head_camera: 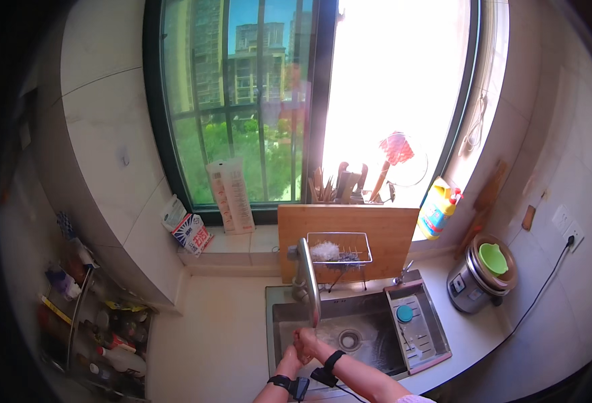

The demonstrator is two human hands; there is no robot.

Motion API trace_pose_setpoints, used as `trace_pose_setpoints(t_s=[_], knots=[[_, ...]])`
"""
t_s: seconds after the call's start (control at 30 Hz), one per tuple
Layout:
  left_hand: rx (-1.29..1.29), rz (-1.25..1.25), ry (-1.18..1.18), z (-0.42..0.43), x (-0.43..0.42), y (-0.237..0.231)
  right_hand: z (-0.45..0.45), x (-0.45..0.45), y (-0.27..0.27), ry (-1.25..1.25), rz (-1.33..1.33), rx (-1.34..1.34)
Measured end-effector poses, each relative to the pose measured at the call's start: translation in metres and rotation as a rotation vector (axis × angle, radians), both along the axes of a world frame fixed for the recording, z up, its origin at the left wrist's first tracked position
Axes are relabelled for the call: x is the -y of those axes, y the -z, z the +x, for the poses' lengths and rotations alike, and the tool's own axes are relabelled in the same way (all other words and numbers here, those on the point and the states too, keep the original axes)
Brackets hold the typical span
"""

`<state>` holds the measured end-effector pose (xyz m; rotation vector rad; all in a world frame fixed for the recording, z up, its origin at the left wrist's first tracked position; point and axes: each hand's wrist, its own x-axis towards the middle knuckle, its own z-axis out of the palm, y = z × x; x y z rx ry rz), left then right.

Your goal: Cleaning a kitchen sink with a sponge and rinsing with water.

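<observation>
Beneath the tip of the metal faucet (304,267), my left hand (291,356) and my right hand (308,340) touch each other over the left part of the stainless steel sink (376,347). The fingers overlap, so whether anything small lies between them cannot be told. Each wrist wears a black strap with a small device, and a cable trails from the right one. To the right of my hands sits the round drain (349,341). A drain tray (415,330) spans the sink's right side and carries a teal round-topped item (404,313).
Behind the sink a wooden cutting board (296,226) stands upright, with a wire rack (364,247) holding scrubbers before it. A rice cooker (462,289) topped by a green bowl (492,259) is at right. A yellow bottle (434,209) stands on the sill. Bottles crowd a left shelf (74,322).
</observation>
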<state>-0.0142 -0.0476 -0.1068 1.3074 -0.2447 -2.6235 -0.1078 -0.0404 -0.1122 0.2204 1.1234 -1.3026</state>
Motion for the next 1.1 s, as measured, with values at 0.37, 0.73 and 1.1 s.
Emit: trace_pose_setpoints(t_s=[0.37, 0.73, 1.1], knots=[[-0.094, 0.002, -0.077, 0.002, 0.02, -0.043, -0.013, 0.012, -0.073, 0.034, 0.027, -0.072], [-0.056, -0.168, -0.09, -0.016, 0.011, -0.02, -0.007, -0.01, -0.112, -0.059, -0.17, 0.031], [-0.012, -0.185, -0.125, -0.054, -0.002, -0.061, -0.056, -0.074, -0.089, 0.198, -0.105, -0.126]])
